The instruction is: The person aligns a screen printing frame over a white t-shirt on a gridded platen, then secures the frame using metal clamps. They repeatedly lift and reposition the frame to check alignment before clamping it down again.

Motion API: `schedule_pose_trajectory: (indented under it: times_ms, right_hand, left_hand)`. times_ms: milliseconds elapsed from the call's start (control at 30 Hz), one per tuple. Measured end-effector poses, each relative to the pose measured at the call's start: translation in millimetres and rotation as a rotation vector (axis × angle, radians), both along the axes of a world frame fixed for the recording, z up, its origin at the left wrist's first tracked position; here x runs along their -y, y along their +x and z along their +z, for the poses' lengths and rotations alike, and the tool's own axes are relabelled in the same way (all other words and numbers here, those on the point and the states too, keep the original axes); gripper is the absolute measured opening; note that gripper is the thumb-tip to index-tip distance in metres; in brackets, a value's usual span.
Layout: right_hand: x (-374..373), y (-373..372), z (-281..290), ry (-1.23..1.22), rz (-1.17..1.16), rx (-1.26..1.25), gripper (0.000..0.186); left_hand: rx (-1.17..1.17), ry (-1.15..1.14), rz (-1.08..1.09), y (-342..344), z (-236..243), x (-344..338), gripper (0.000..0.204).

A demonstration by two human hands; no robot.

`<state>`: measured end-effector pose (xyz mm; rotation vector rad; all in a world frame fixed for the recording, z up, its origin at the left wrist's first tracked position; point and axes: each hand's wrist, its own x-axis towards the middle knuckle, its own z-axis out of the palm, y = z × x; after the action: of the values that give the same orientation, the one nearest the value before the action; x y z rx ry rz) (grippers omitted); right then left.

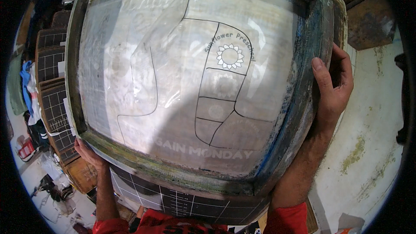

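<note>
- Here's the big framed screen (182, 78), filling the middle of the view, right between the two hands!
- Right hand (336, 80) at 3 o'clock: it's closed on the screen's side rail, thumb pressed on the near face, the fingers curling behind the edge.
- Left hand (89, 154) down at 8 o'clock, and it has hold of the lower corner; some of its fingers slip out of sight behind the frame.
- Look at that mesh (130, 30): pale, glossy, crossed by thin dark curved lines, a white-petalled flower shape (230, 56) towards 1 o'clock, pale lettering near 6. A shadow cuts over its lower part.
- The wooden rails are stained and worn, with a blue smear running along the inside at 4 o'clock.
- Below, at 6 o'clock, a dark board (173, 199) ruled with white grid lines shows past the lower rail; whether the two touch, I can't tell.
- Over at 9, more dark gridded boards (58, 112), with blue cloth (28, 86) hanging beyond them.
- Red sleeves (288, 219) come in at 5 and 7 o'clock.
- Out at 4, a pale surface (368, 147) with yellowish-green stains; at 2, a brown, worn panel (372, 21).
- Clutter at 8: a red-and-white item (26, 149) among pale and dark bits.
</note>
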<state>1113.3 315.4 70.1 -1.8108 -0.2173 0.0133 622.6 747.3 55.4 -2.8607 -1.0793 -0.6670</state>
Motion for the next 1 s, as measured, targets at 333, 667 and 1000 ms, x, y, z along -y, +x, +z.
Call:
schedule_pose_trajectory:
  times_ms: [333, 667, 1000]
  right_hand:
    - [0.3, 2.0, -0.9, -0.047, 0.007, 0.027, 0.042]
    - [-0.2, 1.0, -0.1, -0.061, -0.014, 0.001, 0.038]
    - [-0.2, 1.1, 1.4, -0.041, 0.015, -0.005, 0.038]
  left_hand:
    - [0.345, -0.385, 0.198, 15.2, 2.8, 6.0, 0.051]
    - [0.101, -0.163, 0.068, 11.1, 4.9, 5.8, 0.05]
    - [-0.022, -0.047, -0.058, 8.8, 8.7, 6.6, 0.053]
